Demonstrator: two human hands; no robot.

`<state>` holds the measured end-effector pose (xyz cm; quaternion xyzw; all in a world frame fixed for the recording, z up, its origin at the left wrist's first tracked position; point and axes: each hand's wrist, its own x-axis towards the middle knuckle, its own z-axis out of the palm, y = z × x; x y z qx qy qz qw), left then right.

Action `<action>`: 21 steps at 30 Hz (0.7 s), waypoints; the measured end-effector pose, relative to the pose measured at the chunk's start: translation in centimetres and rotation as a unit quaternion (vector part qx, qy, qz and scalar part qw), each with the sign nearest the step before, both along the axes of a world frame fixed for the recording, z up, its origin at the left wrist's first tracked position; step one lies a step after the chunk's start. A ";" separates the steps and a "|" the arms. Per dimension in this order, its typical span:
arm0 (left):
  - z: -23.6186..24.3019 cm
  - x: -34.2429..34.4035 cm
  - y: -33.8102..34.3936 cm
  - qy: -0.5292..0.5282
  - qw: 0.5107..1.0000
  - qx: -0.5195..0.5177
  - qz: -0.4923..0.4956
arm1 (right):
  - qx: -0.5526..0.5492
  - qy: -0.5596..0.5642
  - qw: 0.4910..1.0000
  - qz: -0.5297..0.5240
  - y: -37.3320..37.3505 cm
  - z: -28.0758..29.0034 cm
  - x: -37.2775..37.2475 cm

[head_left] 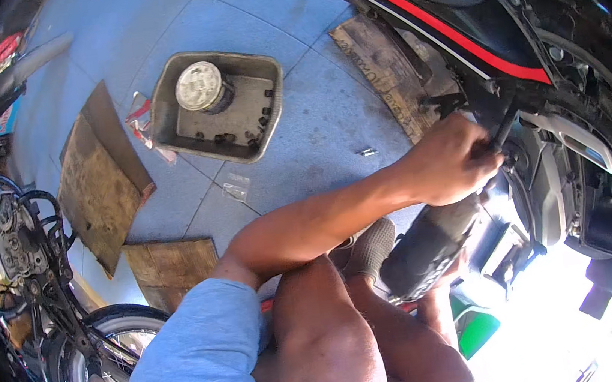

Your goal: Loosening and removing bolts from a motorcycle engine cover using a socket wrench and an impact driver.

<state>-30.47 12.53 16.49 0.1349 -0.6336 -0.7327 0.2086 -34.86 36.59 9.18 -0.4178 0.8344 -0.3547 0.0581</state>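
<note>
My left hand [461,160] is closed in a fist around a dark rod [507,123] beside the motorcycle [528,22]; its exact kind is hard to make out. Just below that fist sits a dark, rounded, tyre-like part [429,248] with a ribbed edge. My right hand [452,271] reaches up from below, behind the lower side of this part. Its fingers are mostly hidden there, and bright glare washes out the area beside them.
A grey tub [273,112] holding a round can [200,87] and several small dark pieces stands on blue tiles. Cardboard sheets [98,192] lie left, with another stained board [376,77] by the motorcycle. A small metal piece [368,152] lies nearby. Another motorcycle's wheel [121,325] is lower left.
</note>
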 end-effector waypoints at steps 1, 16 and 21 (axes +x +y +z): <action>-0.8 0.7 0.2 0.007 0.999 -0.045 -0.027 | 0.013 0.045 0.998 0.045 0.9 -0.8 -0.1; -26.6 2.6 4.3 -0.253 0.726 -0.638 0.046 | 0.028 0.085 0.988 0.124 4.7 -2.6 -0.6; -26.0 1.2 2.7 -0.383 0.729 -0.567 0.026 | 0.029 0.097 0.984 0.145 5.9 -2.4 -0.8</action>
